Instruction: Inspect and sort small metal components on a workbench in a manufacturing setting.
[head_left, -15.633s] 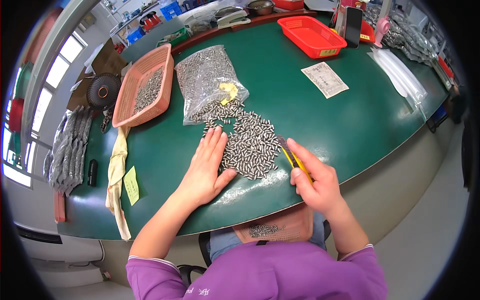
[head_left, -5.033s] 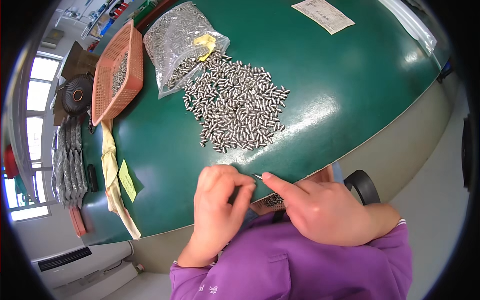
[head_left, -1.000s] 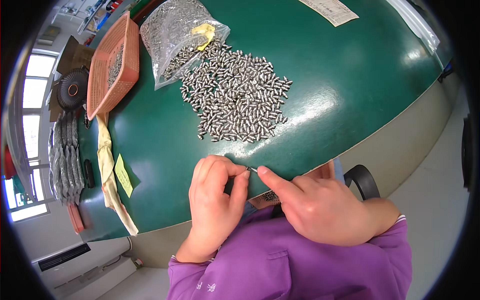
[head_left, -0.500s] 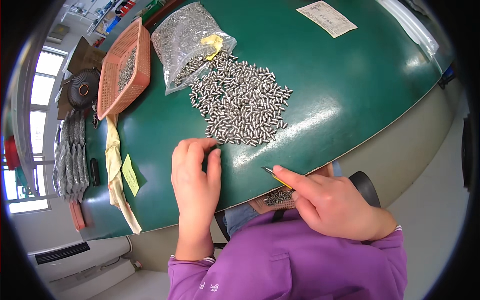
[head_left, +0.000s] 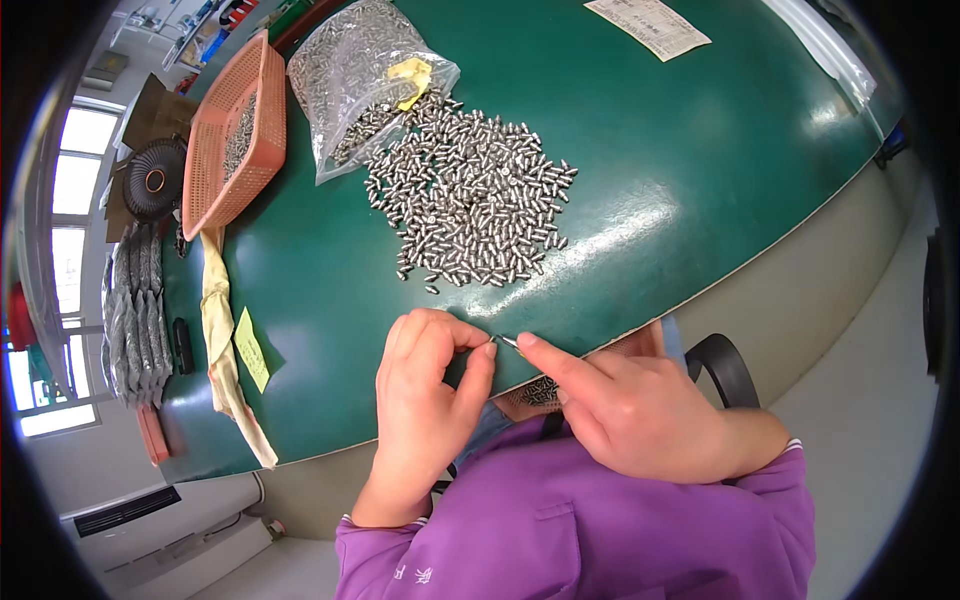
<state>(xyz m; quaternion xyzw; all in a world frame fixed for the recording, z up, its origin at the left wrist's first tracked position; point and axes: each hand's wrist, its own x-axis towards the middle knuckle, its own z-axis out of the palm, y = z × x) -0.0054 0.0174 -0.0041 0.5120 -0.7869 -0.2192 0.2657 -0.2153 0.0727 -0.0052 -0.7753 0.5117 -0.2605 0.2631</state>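
Note:
My left hand (head_left: 425,375) is closed in a pinch over the near edge of the green table (head_left: 330,330). A tiny metal piece (head_left: 493,340) shows at its thumb and fingertip, mostly hidden. My right hand (head_left: 640,405) grips a slim craft knife (head_left: 508,342), index finger stretched along it. The knife's pointed metal tip lies right at the left fingertips; whether it touches the piece I cannot tell. Just beyond my hands spreads a pile of small silver pointed metal parts (head_left: 480,200), with one loose part (head_left: 432,290) at its near edge.
A clear bag (head_left: 360,70) of the same parts lies open behind the pile. Left of it stands a pink basket (head_left: 262,150) with parts inside. Further left are a yellowish cloth strip (head_left: 216,310), a green note (head_left: 251,350) and several filled bags (head_left: 138,310). A basket (head_left: 540,392) sits below the table edge.
My left hand has moved right from the pile's near edge, fingers now pinched on a small part. The knife tip has shifted slightly left, and the two hands now meet.

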